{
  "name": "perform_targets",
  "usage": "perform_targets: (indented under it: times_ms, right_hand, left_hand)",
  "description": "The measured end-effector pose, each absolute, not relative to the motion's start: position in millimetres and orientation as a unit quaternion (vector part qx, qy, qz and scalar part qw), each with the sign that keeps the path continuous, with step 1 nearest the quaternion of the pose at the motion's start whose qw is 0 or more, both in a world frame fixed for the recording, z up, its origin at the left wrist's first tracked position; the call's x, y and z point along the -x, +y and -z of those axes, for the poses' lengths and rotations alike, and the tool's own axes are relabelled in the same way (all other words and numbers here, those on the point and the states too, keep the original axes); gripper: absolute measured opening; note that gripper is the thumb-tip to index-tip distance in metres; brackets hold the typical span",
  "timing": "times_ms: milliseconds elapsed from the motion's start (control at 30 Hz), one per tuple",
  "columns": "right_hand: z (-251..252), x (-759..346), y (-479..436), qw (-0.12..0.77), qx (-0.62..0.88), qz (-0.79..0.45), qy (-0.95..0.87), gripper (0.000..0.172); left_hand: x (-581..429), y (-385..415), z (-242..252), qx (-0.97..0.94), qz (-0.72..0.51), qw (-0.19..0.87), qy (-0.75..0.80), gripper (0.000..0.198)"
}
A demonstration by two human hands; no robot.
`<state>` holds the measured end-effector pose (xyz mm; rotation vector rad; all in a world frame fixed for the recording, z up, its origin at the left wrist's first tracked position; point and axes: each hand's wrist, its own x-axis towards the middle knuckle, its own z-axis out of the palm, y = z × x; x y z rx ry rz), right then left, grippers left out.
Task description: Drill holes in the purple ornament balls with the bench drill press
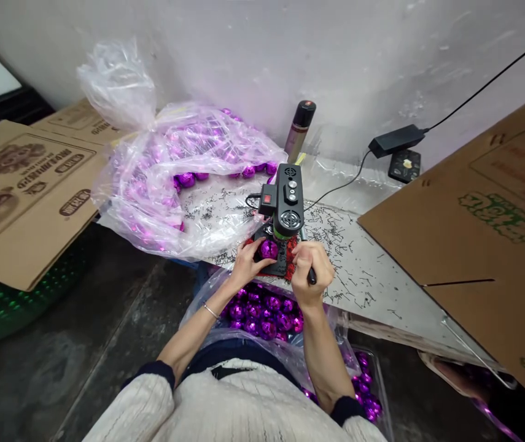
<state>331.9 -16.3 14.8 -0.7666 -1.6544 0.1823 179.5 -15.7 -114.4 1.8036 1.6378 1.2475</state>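
Note:
Between the thumb and fingers of my left hand (246, 263) is a shiny purple ball (269, 249), held at the base of a small black press machine (288, 199). My right hand (312, 270) is wrapped round the black-gripped lever (312, 277) on the machine's right side. A red switch box (267, 199) sits on the machine's left. Under the machine lies a red patterned mat (292, 255), partly hidden by my hands. Below my hands, an open clear plastic bag (207, 301) holds many purple balls (266, 316).
A big clear bag (170, 132) of purple balls covers the table's left part. Small black pins (349, 258) litter the tabletop. Behind the machine stands a spray can (299, 132). Cardboard boxes (474, 233) flank the right; flattened cardboard (27, 178) lies left. A power adapter (395, 140) rests near the wall.

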Motion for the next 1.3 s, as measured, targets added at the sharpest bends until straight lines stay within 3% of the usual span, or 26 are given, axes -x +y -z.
perform_targets:
  times_ms: [400,833,1100,1300]
  right_hand:
    - [-4.6,-333.1,-18.4,0.606,0.341,-0.079,-0.714,0.024]
    - [60.3,-326.3,-9.8,0.659,0.318,-0.036,-0.681,0.030]
    - [72.5,-321.1,-5.8,0.691,0.304,-0.054,-0.654,0.031]
    - [69.8,-326.3,-5.6,0.665,0.270,-0.029,-0.696,0.029]
  left_hand:
    - [-193.4,-4.4,123.8,-0.650,-0.468,0.196,0.566,0.064]
    - [-193.2,-5.1,126.8,-0.658,-0.460,0.191,0.565,0.064]
    - [-193.0,-4.2,126.3,-0.652,-0.462,0.208,0.564,0.063]
    - [-194.6,-3.4,125.3,-0.647,-0.470,0.212,0.562,0.058]
